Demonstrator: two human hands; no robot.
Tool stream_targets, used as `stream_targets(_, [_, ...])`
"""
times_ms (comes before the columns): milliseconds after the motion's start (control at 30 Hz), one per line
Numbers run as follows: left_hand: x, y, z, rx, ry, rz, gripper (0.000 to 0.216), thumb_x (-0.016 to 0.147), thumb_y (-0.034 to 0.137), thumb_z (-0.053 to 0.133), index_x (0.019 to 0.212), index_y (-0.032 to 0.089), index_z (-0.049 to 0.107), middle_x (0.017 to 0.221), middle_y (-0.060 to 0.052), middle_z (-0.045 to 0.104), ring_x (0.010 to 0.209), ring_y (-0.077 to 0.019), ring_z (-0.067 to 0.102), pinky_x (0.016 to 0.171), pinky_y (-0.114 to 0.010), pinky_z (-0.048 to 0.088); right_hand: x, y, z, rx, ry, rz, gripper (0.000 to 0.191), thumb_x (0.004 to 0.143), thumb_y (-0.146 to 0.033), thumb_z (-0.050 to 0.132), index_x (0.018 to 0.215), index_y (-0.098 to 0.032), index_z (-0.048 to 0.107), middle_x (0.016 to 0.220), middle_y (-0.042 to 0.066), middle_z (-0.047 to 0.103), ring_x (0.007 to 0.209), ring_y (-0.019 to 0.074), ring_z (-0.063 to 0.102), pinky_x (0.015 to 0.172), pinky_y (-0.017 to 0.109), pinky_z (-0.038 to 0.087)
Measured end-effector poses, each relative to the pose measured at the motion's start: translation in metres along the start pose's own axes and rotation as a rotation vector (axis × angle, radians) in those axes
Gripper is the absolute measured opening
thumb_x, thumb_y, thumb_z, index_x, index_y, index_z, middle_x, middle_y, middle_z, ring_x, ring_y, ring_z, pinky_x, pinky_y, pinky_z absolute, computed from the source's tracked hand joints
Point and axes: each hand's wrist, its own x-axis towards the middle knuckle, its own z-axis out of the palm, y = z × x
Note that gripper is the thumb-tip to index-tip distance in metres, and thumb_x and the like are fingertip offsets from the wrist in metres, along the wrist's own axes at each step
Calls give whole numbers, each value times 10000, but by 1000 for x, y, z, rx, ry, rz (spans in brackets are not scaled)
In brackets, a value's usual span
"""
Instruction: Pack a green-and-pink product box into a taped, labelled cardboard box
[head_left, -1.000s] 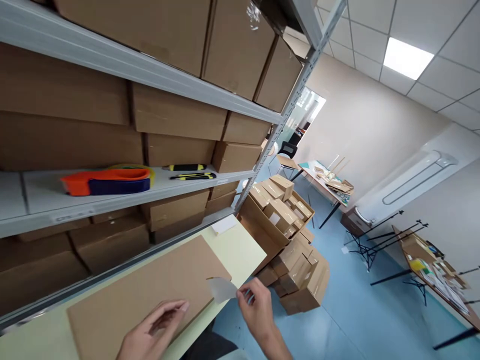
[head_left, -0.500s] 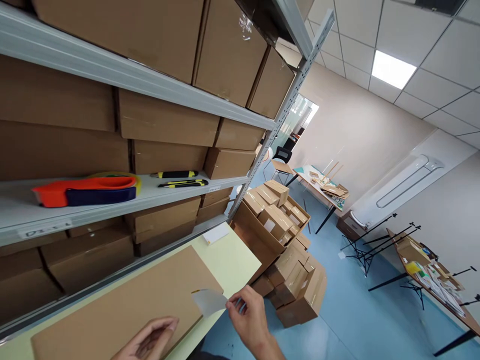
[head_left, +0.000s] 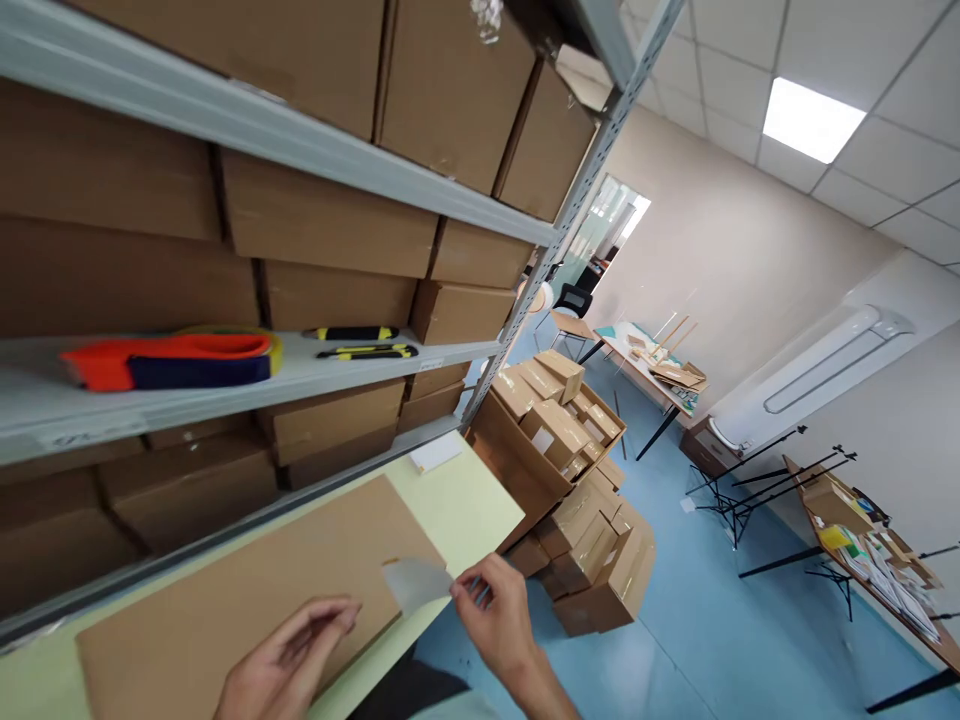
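A flat brown cardboard sheet (head_left: pixel 255 590) lies on a pale yellow-green table (head_left: pixel 472 505) in front of me. My right hand (head_left: pixel 495 620) pinches a small translucent strip of tape or film (head_left: pixel 415 580) at the sheet's near right corner, the strip partly lifted off the cardboard. My left hand (head_left: pixel 289 655) hovers over the sheet's near edge with its fingers loosely curled and apart, holding nothing.
A metal shelving rack (head_left: pixel 300 140) full of cardboard boxes stands behind the table. An orange and blue tape dispenser (head_left: pixel 169 360) and two yellow-black utility knives (head_left: pixel 360 342) lie on its middle shelf. A white card (head_left: pixel 435 452) lies at the table's far end. Stacked boxes (head_left: pixel 577 480) stand on the blue floor to the right.
The view has shifted slightly. My right hand still holds the strip at the sheet's corner, and my left hand has come a little further up over the cardboard.
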Motion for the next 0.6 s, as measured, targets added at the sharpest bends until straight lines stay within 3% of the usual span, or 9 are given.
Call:
stream_targets(133, [-18, 45, 14, -45, 71, 67, 465, 732, 690, 831, 810, 235, 772, 902, -82, 827, 933, -302, 786, 868, -372, 654, 1, -11, -21, 68, -18, 31, 328, 1030, -496, 697, 866, -223, 776, 797, 34, 750, 669, 160, 669, 630, 260, 552])
stream_targets(267, [-30, 77, 11, -136, 170, 135, 322, 818, 547, 771, 818, 226, 746, 875, -65, 790, 862, -241, 727, 823, -361, 607, 3, -14, -30, 190, -91, 168, 444, 987, -644, 725, 917, -206, 743, 765, 18, 711, 623, 153, 656, 570, 260, 532])
stream_targets(433, [-55, 101, -3, -332, 292, 161, 265, 794, 441, 809, 871, 188, 803, 951, -92, 806, 819, -201, 686, 782, -351, 578, 2, -27, -31, 318, -156, 294, 429, 931, -615, 819, 921, -201, 710, 664, -17, 649, 594, 158, 635, 548, 265, 498])
stream_targets(600, [-83, 110, -15, -338, 357, 208, 232, 820, 411, 804, 880, 188, 829, 955, -86, 796, 818, -198, 683, 786, -362, 595, 6, -50, -26, 406, -229, 320, 387, 929, -569, 833, 929, -211, 686, 692, -24, 630, 608, 146, 608, 583, 280, 495])
